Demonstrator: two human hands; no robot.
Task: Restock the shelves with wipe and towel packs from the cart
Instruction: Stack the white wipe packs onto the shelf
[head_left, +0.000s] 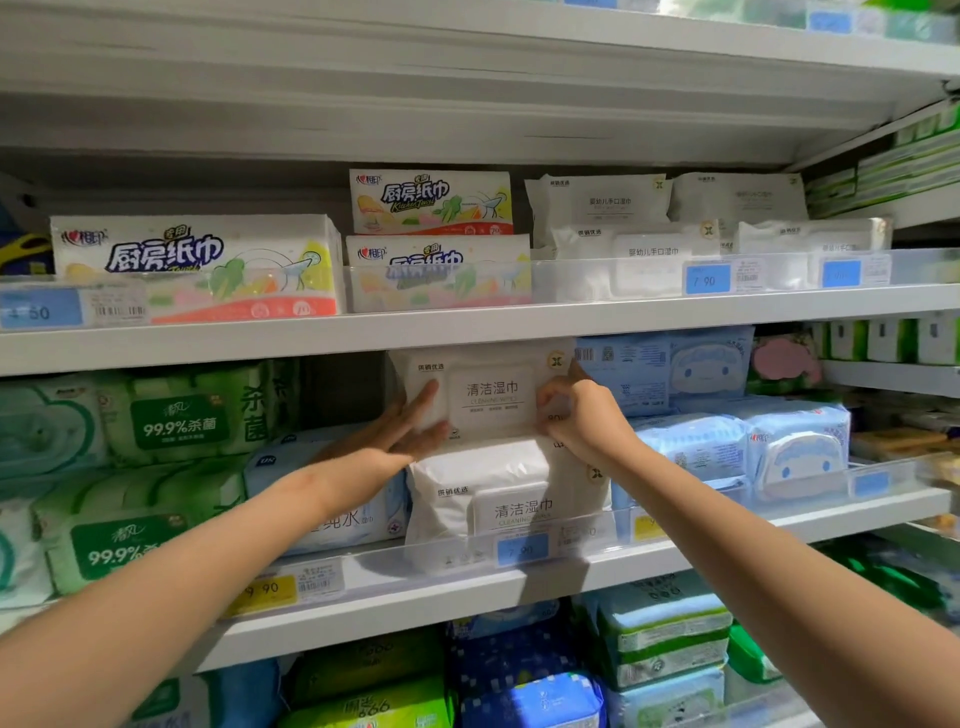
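Supermarket shelving fills the view. Left hand (405, 431), fingers straight, presses the left side of a white cleaning wipes pack (488, 400). Right hand (582, 415) pinches its right edge, probably to square it atop an identical pack (514, 499) on the middle shelf (415, 605), between green antibacterial wipes (176, 415) and blue packs (691, 374).

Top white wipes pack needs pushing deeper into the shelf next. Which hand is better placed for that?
Left, probably. The left hand lies with straight fingers flat on the front of the top white wipes pack, ready to push; the right hand pinches its right edge.
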